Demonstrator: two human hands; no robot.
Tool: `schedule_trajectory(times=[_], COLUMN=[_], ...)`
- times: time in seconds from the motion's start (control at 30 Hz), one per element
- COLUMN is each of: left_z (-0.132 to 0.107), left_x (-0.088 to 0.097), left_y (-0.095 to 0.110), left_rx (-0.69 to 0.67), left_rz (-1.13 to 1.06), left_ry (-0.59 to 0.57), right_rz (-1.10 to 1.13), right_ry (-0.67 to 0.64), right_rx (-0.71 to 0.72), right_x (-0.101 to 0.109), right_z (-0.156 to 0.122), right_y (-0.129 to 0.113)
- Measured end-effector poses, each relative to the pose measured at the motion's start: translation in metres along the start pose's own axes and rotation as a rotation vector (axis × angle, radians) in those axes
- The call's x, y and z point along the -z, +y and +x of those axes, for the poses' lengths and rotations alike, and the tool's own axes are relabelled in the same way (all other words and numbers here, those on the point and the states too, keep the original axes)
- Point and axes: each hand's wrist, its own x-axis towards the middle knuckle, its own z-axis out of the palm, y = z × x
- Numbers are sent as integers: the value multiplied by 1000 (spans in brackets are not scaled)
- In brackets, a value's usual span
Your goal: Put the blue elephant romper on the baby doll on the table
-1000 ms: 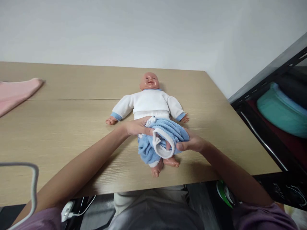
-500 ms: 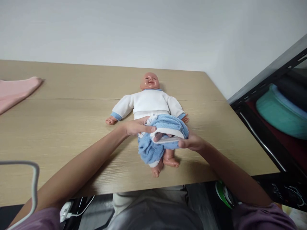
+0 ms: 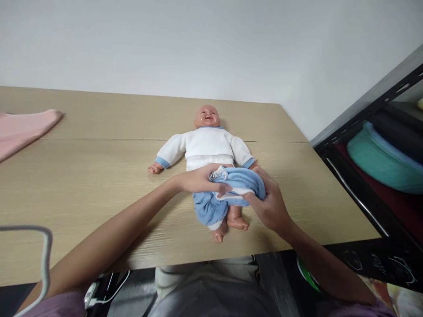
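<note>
A baby doll (image 3: 209, 145) in a white top with blue cuffs lies on its back, its feet toward me. Blue terry trousers with white trim (image 3: 244, 178) cover the leg on the left side of the view down to the ankle. The other leg of the trousers is bunched up above the doll's bare foot (image 3: 237, 220). My left hand (image 3: 205, 179) grips the bunched cloth from the left, thumb at the white cuff. From the right, my right hand (image 3: 269, 200) pinches the same cuff, thumb on its rim.
The doll lies near the front edge of a wooden table (image 3: 105, 176). A pink cloth (image 3: 26, 130) is at the far left. A white cable (image 3: 48, 251) loops at the lower left. On the right, a black rack (image 3: 350, 189) holds a teal basin (image 3: 383, 156).
The cuff opening has narrowed as both thumbs came together on its rim. My right hand has turned more over the cloth. The view has shifted slightly.
</note>
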Motion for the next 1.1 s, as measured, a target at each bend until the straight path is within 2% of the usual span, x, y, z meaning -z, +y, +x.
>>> schedule_trajectory(times=[0.07,0.17,0.3,0.4,0.47,0.57,0.7,0.8,0.93,1.1], left_z=[2,6,8,7,6,4,2,0,-2,-3], left_x=[-2,-6,-13,-18,-21,-23,-23,-24,-30,-39], left_y=[-2,-4,8,19,22,20,21,28,35,33], left_rx=[-57,-61,12,62,86,102,145,221,319,314], left_rz=[93,239,440,592,672,743,763,794,880,937], left_ry=[-39,-77,-91,-99,-105,-107,-152,-173,-180,-179], right_rz=[-122,-65,16,26,-3,-124,-368,-495,-466,-314], right_ry=[26,-4,-2,37,58,106,231,284,242,188], right_rx=[19,-70,-197,-192,-166,-121,24,101,59,-45], right_x=[2,-3,-22,-41,-51,-57,-49,-42,-43,-49], right_z=[-20,-43,-62,-77,-88,-103,-115,-114,-110,-116], right_y=[-15,-32,-48,-52,-48,-28,0,7,2,2])
